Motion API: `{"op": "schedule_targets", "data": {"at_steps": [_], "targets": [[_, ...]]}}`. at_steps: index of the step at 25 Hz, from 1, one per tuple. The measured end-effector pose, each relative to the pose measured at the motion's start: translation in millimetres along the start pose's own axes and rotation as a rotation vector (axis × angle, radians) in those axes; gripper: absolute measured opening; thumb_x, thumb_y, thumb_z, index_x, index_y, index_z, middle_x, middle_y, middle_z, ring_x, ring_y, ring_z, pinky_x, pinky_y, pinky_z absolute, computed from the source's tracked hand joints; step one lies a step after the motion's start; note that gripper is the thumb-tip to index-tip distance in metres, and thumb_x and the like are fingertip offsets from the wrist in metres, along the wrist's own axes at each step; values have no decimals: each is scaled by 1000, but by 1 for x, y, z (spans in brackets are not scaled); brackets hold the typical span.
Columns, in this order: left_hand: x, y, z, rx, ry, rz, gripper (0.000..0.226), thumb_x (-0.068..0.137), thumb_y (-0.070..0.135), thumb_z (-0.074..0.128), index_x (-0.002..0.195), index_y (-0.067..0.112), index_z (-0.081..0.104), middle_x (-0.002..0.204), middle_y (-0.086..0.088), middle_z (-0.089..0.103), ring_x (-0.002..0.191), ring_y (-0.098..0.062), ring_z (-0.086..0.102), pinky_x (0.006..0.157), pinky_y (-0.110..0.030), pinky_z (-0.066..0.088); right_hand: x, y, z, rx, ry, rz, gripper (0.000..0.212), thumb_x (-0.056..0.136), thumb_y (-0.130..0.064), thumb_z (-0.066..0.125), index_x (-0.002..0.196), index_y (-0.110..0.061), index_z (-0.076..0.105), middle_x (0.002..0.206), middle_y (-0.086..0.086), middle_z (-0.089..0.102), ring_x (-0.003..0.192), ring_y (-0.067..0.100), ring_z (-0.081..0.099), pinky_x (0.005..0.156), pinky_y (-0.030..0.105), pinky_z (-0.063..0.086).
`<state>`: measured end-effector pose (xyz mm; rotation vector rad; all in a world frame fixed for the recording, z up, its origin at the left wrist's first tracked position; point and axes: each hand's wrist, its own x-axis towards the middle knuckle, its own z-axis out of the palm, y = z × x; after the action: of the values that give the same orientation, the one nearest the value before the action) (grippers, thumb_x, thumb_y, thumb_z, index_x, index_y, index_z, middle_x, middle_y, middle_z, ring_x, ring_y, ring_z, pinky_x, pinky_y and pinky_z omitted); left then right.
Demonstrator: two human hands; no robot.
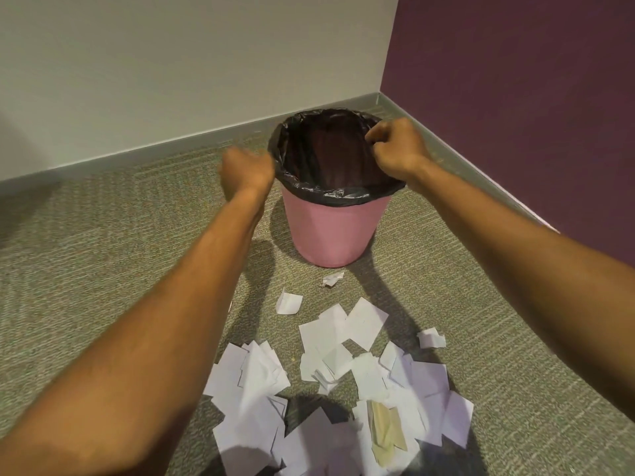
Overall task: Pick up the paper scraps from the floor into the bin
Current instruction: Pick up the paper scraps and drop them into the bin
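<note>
A pink bin (335, 231) with a black liner (343, 192) stands on the carpet near the room corner. My right hand (395, 149) pinches the liner at the bin's right rim. My left hand (245, 170) is blurred; it is curled into a fist against the liner at the left rim. Several white paper scraps (336, 338) lie scattered on the floor in front of the bin, piled thickest near the bottom of the view. A beige scrap (386, 431) lies among them. The bin's inside looks dark and I see no paper in it.
Grey-green carpet (120, 235) covers the floor. A white wall (171, 63) with a grey skirting board runs behind the bin, and a purple wall (515, 80) closes the corner on the right. Two small crumpled scraps (331, 280) lie close to the bin's base.
</note>
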<state>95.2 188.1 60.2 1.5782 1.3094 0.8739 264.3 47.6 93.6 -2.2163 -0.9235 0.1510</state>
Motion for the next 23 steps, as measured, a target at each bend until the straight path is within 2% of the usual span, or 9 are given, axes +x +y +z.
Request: {"op": "schedule_targets", "data": {"at_steps": [2, 3, 5, 6, 8, 10, 13, 17, 23], "targets": [[-9, -49, -15, 135, 103, -31, 16, 88, 14, 59, 75, 13, 50, 68, -2, 50, 56, -17, 46, 47, -27, 39, -21, -5, 0, 54, 89, -118, 26, 88, -1, 52, 96, -13, 74, 94, 3, 73, 89, 18, 69, 81, 32, 56], [-14, -76, -22, 239, 97, -37, 16, 89, 14, 58, 75, 13, 50, 70, -3, 51, 57, -17, 46, 49, -26, 39, -37, -7, 2, 119, 39, -176, 22, 89, -1, 54, 92, -13, 73, 85, 3, 73, 76, 18, 70, 72, 33, 59], [-26, -130, -34, 513, -31, -36, 9, 90, 19, 59, 90, 10, 58, 87, -9, 60, 73, -23, 56, 59, -32, 48, -73, -6, 12, 173, -294, -245, 17, 91, 1, 56, 92, -8, 70, 78, 5, 70, 62, 15, 67, 57, 28, 57], [-30, -154, -39, 667, -108, -30, 22, 89, 25, 61, 103, 8, 59, 103, -14, 60, 88, -29, 59, 72, -39, 52, -89, 3, 24, 133, -517, -236, 14, 92, 1, 56, 93, -6, 69, 79, 4, 69, 61, 12, 66, 55, 23, 55], [-37, -194, -47, 905, -266, -31, 45, 89, 35, 62, 125, 10, 51, 126, -20, 50, 113, -39, 51, 94, -50, 46, -113, 29, 59, -67, -863, -227, 10, 94, -7, 59, 94, -3, 68, 84, 2, 68, 69, 9, 65, 61, 20, 52], [-41, -219, -51, 999, -359, -27, 58, 88, 42, 60, 137, 15, 41, 139, -22, 40, 125, -42, 41, 103, -54, 37, -120, 65, 97, -262, -982, -234, 11, 93, -12, 59, 90, -4, 66, 92, 8, 68, 82, 22, 66, 69, 33, 52], [-38, -239, -50, 1043, -464, -2, 66, 89, 49, 56, 144, 23, 31, 152, -23, 24, 135, -44, 30, 110, -58, 29, -117, 99, 135, -452, -940, -194, 13, 88, -3, 51, 95, -12, 57, 103, 6, 58, 98, 30, 58, 75, 36, 47], [-37, -261, -44, 1078, -537, 11, 59, 93, 50, 49, 142, 22, 33, 151, -20, 22, 136, -42, 28, 108, -57, 30, -106, 122, 162, -573, -867, -269, 50, 90, -9, 51, 138, -15, 41, 146, 8, 41, 124, 32, 50, 93, 43, 48], [-52, -282, -47, 1107, -419, 268, 22, 90, 3, 56, 112, 3, 59, 116, -14, 53, 105, -33, 51, 80, -44, 52, -109, 136, 190, -723, -756, -428, 54, 84, 2, 55, 134, -14, 46, 141, 14, 41, 124, 37, 45, 92, 47, 47]]}}
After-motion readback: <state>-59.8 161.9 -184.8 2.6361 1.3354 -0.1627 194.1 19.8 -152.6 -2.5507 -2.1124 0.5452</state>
